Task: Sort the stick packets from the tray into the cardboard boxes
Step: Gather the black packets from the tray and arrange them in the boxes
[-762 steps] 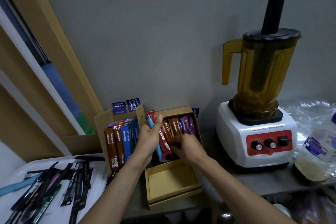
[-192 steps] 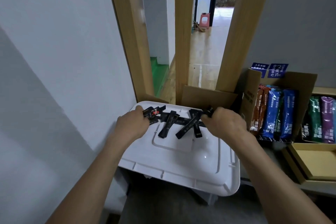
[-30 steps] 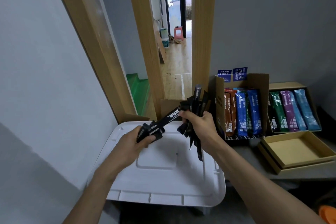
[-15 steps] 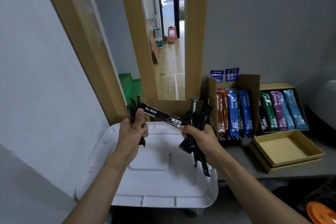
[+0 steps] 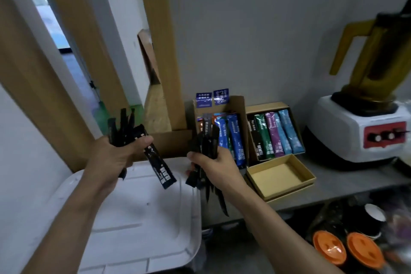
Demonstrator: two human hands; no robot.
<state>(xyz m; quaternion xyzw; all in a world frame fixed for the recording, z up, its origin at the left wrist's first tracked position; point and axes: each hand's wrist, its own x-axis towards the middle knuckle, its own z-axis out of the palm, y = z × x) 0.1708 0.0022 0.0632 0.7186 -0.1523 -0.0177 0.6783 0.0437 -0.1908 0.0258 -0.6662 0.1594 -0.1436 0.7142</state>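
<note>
My left hand (image 5: 113, 155) grips a bunch of black stick packets (image 5: 124, 129); one packet (image 5: 159, 165) hangs down from it over the white tray (image 5: 138, 224). My right hand (image 5: 215, 167) holds a second bunch of black stick packets (image 5: 208, 140), ends sticking out above and below the fist. Both hands are above the tray's far edge. No packets lie on the tray. Just right of my right hand stands a tall cardboard box (image 5: 235, 104) with brown and blue packets. Beside it a flat box (image 5: 266, 107) holds black, green, purple and light-blue packets.
An empty shallow cardboard lid (image 5: 307, 176) lies on the grey counter (image 5: 355, 180) in front of the boxes. A white blender with an amber jug (image 5: 360, 131) stands at the right. Orange-lidded cups (image 5: 347, 249) sit on a lower shelf. A wooden door frame (image 5: 160, 40) rises behind.
The two hands have drawn apart; the packet stretched between them now hangs from my left hand alone. The view has swung right, bringing the blender into sight.
</note>
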